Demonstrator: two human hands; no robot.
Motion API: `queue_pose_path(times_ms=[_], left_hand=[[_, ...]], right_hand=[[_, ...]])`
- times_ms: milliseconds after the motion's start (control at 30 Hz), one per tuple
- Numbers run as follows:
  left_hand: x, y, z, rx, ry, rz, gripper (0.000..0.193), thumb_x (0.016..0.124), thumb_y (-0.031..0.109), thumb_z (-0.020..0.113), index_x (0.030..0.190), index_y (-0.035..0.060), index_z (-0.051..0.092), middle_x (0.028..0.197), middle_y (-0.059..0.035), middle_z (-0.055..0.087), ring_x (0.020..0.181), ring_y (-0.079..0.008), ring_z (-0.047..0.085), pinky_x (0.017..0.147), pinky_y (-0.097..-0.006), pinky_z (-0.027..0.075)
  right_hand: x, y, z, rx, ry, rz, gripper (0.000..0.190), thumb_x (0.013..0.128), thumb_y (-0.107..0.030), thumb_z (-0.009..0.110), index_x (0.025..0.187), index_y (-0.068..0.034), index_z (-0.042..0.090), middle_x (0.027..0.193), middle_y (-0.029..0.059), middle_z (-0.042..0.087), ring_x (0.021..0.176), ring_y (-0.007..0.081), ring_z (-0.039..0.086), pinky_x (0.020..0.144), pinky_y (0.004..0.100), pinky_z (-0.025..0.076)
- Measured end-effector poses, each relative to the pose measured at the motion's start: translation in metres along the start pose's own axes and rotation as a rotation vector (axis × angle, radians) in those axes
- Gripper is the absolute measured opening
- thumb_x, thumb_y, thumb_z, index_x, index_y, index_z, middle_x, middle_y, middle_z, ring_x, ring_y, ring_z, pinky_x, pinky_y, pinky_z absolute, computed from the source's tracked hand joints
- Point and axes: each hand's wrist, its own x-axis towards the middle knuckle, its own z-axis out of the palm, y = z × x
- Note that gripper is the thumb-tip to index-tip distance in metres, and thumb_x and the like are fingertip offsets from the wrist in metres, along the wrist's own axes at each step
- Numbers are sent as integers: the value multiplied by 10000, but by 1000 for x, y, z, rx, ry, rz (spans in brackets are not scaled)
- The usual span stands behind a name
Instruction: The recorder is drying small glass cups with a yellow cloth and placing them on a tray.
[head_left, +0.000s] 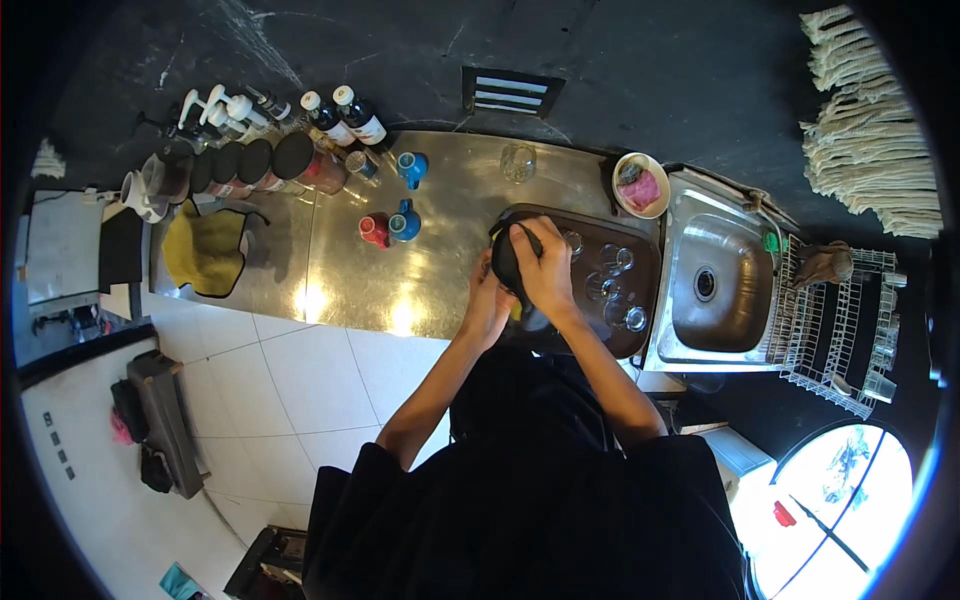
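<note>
My left hand (491, 304) and my right hand (547, 266) are together over the left side of a dark brown tray (585, 217). Between them is a bunched dark cloth (507, 259) with bits of yellow at its edges, and both hands grip it. Whatever the cloth may wrap is hidden. Several clear glasses lie or stand on the tray to the right of my hands, among them one glass mug (616, 259) and another glass (628, 316). Left of the tray, a red cup (374, 229) and a blue cup (405, 224) touch or nearly touch; a second blue cup (412, 169) stands behind them.
A glass jar (517, 163) stands behind the tray. On the right are a bowl (640, 210) with scrubbers, a steel sink (720, 232) and a wire dish rack (814, 360). Leftward, a yellow cloth (202, 251), lidded jars (319, 169) and bottles (364, 120) occupy the steel counter (352, 285).
</note>
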Motion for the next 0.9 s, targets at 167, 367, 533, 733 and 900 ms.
queue_pose_path(times_ms=[167, 367, 533, 733, 900], left_hand=[[10, -1, -32, 131, -248, -21, 429, 935, 298, 530, 1287, 72, 439, 1156, -103, 573, 1021, -229, 599, 918, -408, 476], [33, -4, -45, -226, -214, -123, 459, 943, 363, 472, 1212, -8, 483, 1089, -195, 599, 979, -321, 605, 941, -451, 461], [80, 0, -63, -290, -166, 33, 400, 934, 332, 531, 1120, -21, 514, 1036, -217, 603, 976, -310, 602, 963, -420, 465], [110, 5, -46, -144, -138, 123, 280, 921, 217, 589, 1076, 12, 479, 955, -158, 619, 1004, -300, 627, 929, -387, 510], [138, -3, -43, 312, -61, 296, 283, 833, 121, 698, 1035, 20, 527, 921, -115, 642, 925, -227, 639, 878, -324, 503]], right_hand=[[0, 37, -11, 352, 197, 429, 217, 915, -196, 564, 908, 7, 640, 783, 43, 631, 722, 153, 581, 673, 305, 449], [5, 55, -85, 1162, 413, 776, 203, 941, -260, 487, 970, -122, 632, 856, 4, 659, 788, 141, 638, 724, 288, 516], [-14, 15, -158, 1231, 526, 544, 223, 944, -248, 479, 1048, -86, 593, 983, 59, 636, 895, 179, 626, 826, 325, 510], [-46, 26, -220, 1175, 629, 368, 245, 960, -240, 446, 1068, -61, 573, 1002, 95, 630, 934, 210, 615, 886, 362, 481], [-69, 31, -232, 1237, 682, 386, 255, 953, -269, 457, 1051, -70, 581, 1001, 94, 633, 949, 225, 608, 882, 377, 477]])
